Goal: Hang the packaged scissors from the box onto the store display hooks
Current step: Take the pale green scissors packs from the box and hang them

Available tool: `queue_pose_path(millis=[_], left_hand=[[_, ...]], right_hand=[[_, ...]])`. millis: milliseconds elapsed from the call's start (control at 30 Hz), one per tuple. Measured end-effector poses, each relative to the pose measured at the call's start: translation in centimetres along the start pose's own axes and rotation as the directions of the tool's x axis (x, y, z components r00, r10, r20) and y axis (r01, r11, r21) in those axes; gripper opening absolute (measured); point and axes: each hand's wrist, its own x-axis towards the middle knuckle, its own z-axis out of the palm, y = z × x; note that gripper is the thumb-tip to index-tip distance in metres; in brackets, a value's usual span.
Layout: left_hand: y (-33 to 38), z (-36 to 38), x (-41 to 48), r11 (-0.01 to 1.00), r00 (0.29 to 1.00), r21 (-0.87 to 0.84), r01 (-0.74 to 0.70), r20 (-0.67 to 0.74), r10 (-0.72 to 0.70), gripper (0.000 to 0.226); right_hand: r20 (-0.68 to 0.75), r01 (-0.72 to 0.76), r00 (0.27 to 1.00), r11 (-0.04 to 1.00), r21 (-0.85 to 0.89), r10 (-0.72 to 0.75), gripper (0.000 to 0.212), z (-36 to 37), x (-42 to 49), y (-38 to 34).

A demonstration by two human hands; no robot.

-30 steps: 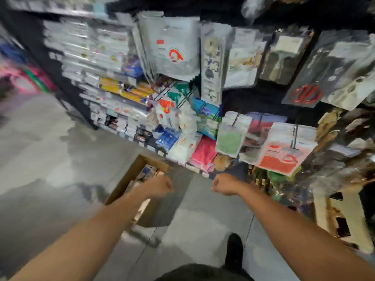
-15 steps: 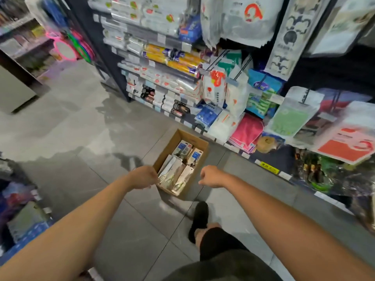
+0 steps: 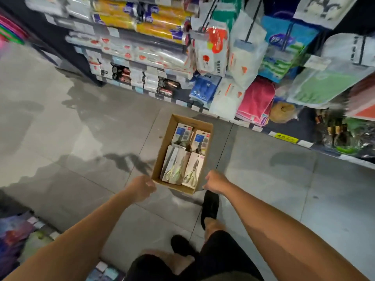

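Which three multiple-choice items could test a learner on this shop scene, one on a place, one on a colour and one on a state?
1. Where does the brown cardboard box stand?
A. on a shelf
B. on the grey tiled floor
C. on a trolley

2. What colour is the stack of folded cloths displayed beyond the box, to its right?
A. pink
B. black
C. yellow

3. In what state is the box?
A. taped shut
B. open and empty
C. open, with packaged scissors inside

Key: 1 B, floor tiles show all round it; 2 A, the stack is plainly pink; 3 C, the carded scissors lie in view inside.
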Motion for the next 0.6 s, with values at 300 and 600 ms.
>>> queue_pose_path(millis=[300, 600], left_hand=[[0.9, 0.2, 11.4, 0.988, 0.980, 0.151, -0.046, 0.196, 0.016, 0.008], [0.4, 9.0, 32.1, 1.000, 0.949, 0.009, -0.018, 0.316, 0.015, 0.017]], right_hand=[[0.018, -0.169, 0.985, 0.947, 0.272, 0.170, 0.016, 4.1, 8.1, -1.8], [-0.022, -0.264, 0.913, 0.633, 0.728, 0.406, 0.038, 13.3, 23.2, -1.9]])
